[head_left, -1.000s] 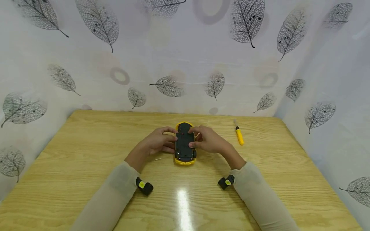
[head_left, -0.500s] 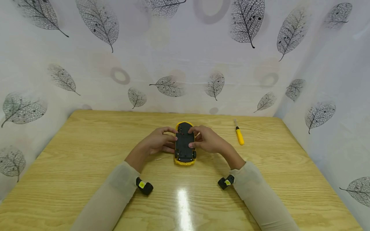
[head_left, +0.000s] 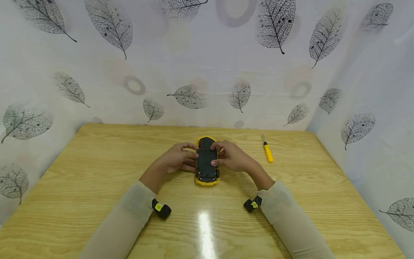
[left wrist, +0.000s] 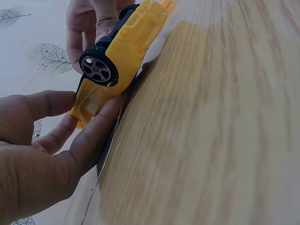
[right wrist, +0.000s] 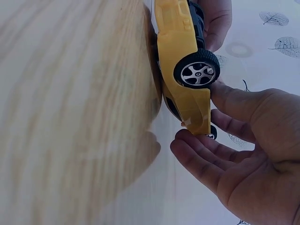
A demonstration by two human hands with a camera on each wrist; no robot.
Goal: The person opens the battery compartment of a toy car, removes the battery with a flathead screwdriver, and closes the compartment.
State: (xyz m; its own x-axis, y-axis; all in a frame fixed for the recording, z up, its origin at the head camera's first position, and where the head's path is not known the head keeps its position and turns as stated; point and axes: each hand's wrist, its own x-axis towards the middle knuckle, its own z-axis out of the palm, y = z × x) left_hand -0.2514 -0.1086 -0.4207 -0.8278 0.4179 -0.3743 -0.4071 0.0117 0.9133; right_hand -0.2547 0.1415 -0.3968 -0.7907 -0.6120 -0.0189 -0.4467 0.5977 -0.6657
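Observation:
A yellow toy car (head_left: 207, 169) is upside down at the middle of the table, its black underside facing up. My left hand (head_left: 177, 158) grips it along the left side; in the left wrist view the thumb and fingers (left wrist: 96, 133) pinch the yellow body beyond a wheel (left wrist: 97, 68). From the right side my right hand (head_left: 234, 156) holds the car, thumb and index finger on the black base. Seen in the right wrist view, its other fingers (right wrist: 201, 154) reach under the yellow body (right wrist: 180, 51), near a silver-spoked wheel (right wrist: 197, 74).
A screwdriver (head_left: 268, 151) with a yellow handle lies to the right of the car. Close to the left hand is a small thin light-coloured piece (head_left: 176, 178) on the wooden table (head_left: 97, 162). A leaf-patterned curtain (head_left: 207, 72) stands behind the table.

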